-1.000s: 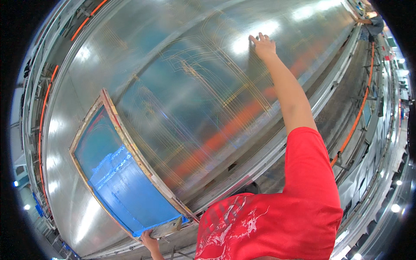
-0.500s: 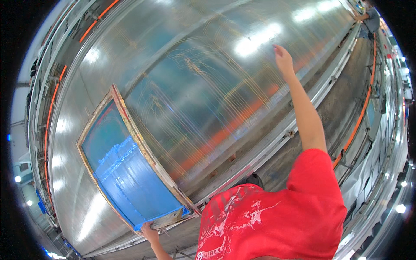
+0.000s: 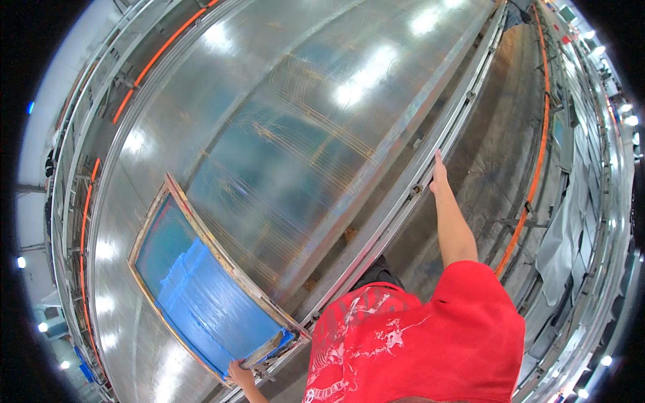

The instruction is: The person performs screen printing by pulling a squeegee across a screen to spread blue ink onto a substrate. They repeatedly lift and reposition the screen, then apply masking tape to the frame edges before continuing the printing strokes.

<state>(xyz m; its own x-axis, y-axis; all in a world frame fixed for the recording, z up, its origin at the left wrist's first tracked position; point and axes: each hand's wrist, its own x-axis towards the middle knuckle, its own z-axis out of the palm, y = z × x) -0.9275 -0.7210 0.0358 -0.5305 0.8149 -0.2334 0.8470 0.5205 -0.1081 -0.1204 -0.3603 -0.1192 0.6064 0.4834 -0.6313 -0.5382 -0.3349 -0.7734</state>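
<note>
A wooden-framed printing screen (image 3: 213,239) lies on the long, shiny table (image 3: 322,74), left of my body. Its mesh is teal at the far end, and thick blue ink (image 3: 208,305) covers the nearer part. My left hand (image 3: 240,374) grips the near end of the frame, beside the blue-smeared corner; some of its fingers are hidden. My right arm is stretched forward. My right hand (image 3: 439,173) holds nothing, its fingers straight, close to the metal rail (image 3: 415,190) along the table's right side; whether it touches the rail I cannot tell.
Thin yellowish line marks run across the tabletop. A dark floor aisle (image 3: 494,114) lies right of the rail. Beyond it an orange bar (image 3: 539,154) edges another row of racks with grey sheets (image 3: 571,221). Another orange bar (image 3: 87,208) runs along the far left side. A person (image 3: 517,12) is partly visible at the far end.
My right hand has come down and back from over the tabletop to beside the rail. My left hand stays on the frame. The view has turned, and the orange band on the table no longer shows.
</note>
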